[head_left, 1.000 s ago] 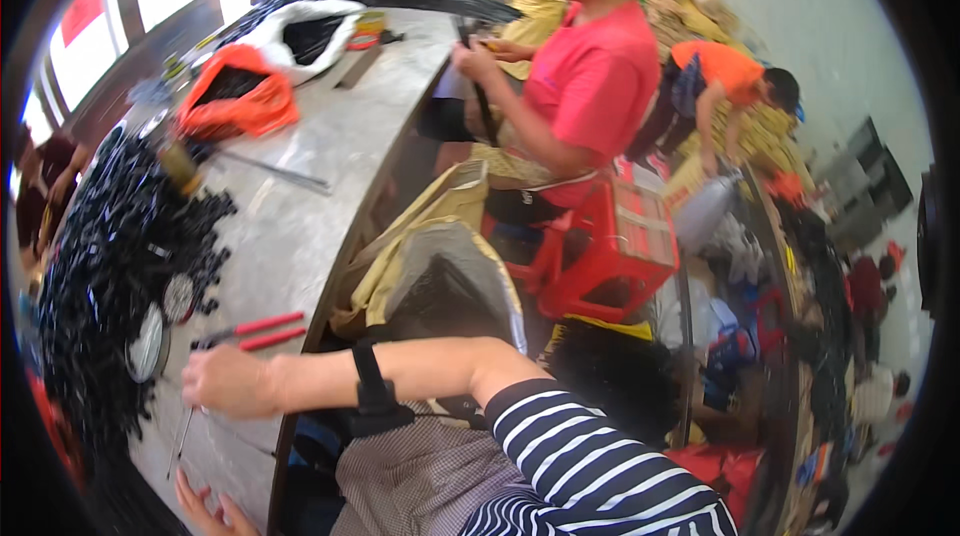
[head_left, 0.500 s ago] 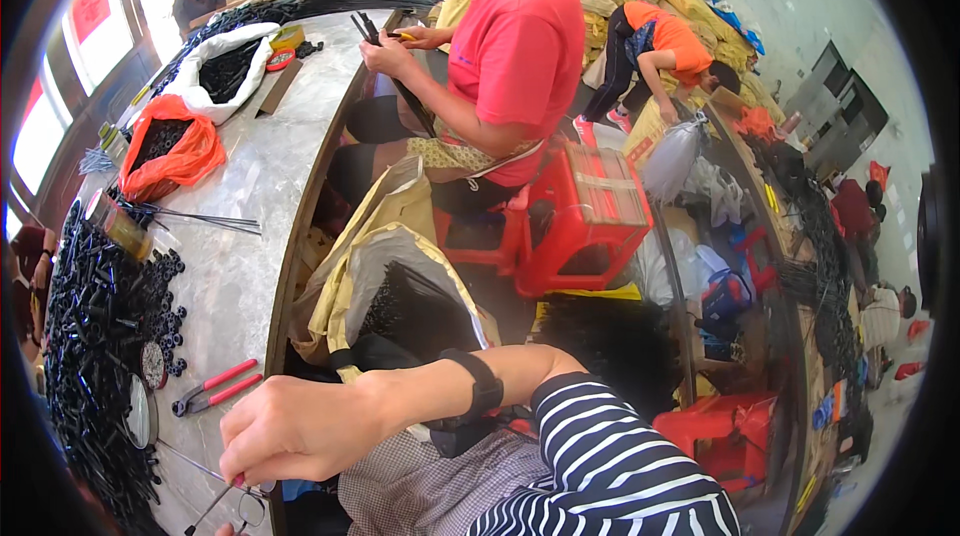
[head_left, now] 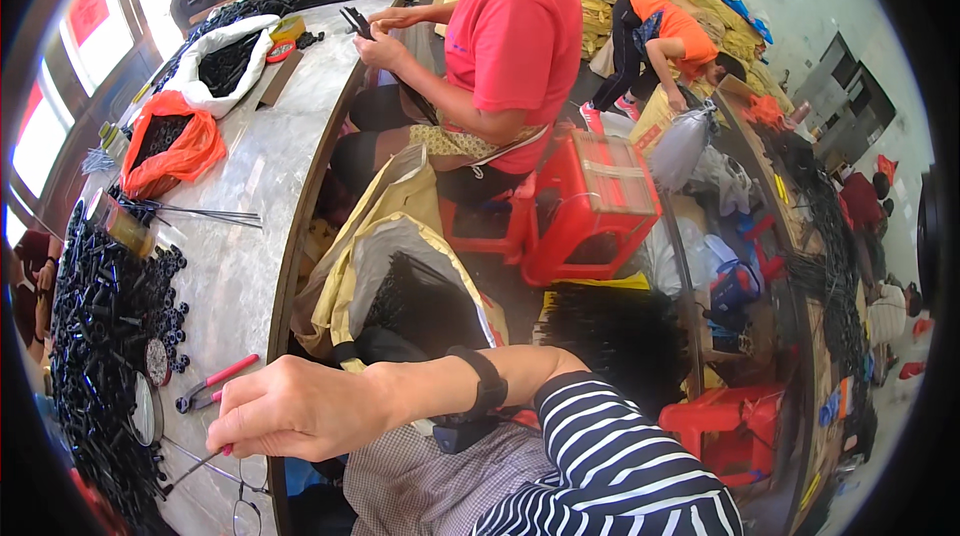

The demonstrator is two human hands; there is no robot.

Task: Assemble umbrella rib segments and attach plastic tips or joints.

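Note:
My right hand (head_left: 285, 411) reaches in over the table's near edge, closed in a pinch on a thin dark rod (head_left: 190, 473) that slants down to the left. Just below it are round, thin-rimmed loops that look like wire eyeglasses (head_left: 247, 516); I cannot tell whether the rod belongs to them. Red-handled pliers (head_left: 222, 376) lie on the tabletop directly beyond my hand, partly covered by it. Left of the rod spreads a heap of small black tube-like parts (head_left: 95, 336), with a round clear-lidded dish (head_left: 146, 410) at its edge. My left hand is out of view.
An open yellow sack (head_left: 400, 276) of thin black rods stands beyond my forearm. A person in red (head_left: 515, 46) sits beside it, holding dark rods. Further along the grey table (head_left: 230, 276) are an orange bag (head_left: 170, 146) and a white bag (head_left: 220, 61) of black parts. Red stools (head_left: 600, 201) stand right.
My right hand has shifted slightly up and left, carrying the dark rod with it. Fingertips that showed at the lower edge are gone from view. The loops now show more fully.

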